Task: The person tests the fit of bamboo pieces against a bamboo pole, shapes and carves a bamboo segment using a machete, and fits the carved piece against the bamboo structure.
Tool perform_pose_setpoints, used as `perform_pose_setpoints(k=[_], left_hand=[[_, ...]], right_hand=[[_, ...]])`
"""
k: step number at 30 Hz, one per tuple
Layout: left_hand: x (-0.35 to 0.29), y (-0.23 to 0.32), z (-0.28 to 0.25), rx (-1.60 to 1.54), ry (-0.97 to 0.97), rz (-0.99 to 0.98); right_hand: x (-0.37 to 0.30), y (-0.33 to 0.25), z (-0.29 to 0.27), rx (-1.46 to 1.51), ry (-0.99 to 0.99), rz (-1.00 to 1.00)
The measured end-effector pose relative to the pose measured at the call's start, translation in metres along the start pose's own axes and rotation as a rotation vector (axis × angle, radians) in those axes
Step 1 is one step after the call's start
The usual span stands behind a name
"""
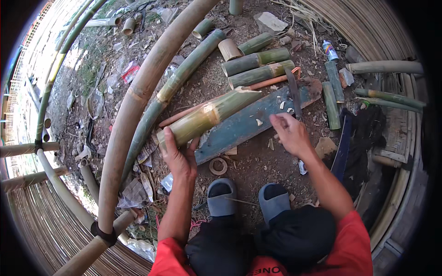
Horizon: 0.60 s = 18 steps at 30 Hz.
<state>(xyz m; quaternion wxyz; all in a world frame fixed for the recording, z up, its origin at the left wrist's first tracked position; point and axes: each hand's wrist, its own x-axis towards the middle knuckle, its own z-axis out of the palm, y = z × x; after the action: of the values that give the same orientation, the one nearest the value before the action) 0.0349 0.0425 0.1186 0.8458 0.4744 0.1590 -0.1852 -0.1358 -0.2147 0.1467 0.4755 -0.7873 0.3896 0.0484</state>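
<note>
You're in what looks like an outdoor bamboo workshop — a yard with bare dirt (pixel 246 172) underfoot, littered with scraps. Around you lie sawn bamboo sections (pixel 251 64), a blue-painted board (pixel 244 131) strewn with pale chips (pixel 259 122), a long dark blade (pixel 293 92) and a saw (pixel 342 147). To your left, a long bamboo pole (pixel 137 92) meets a crosspiece (pixel 83 254) at a black lashing (pixel 104 235), near a slatted panel (pixel 46 216) — and sunlight brightens the ground farther out.
</note>
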Motion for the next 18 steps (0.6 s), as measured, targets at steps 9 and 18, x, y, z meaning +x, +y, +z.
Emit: perform_pose_setpoints(k=[9, 18], left_hand=[[0.057, 0.002, 0.124, 0.16, -0.148, 0.341], [0.161, 0.007, 0.222, 1.307, -0.359, 1.212]], right_hand=[[0.124, -0.134, 0.044, 1.028, -0.37, 0.049], [0.328, -0.116, 0.025, 1.484, -0.395, -0.224]])
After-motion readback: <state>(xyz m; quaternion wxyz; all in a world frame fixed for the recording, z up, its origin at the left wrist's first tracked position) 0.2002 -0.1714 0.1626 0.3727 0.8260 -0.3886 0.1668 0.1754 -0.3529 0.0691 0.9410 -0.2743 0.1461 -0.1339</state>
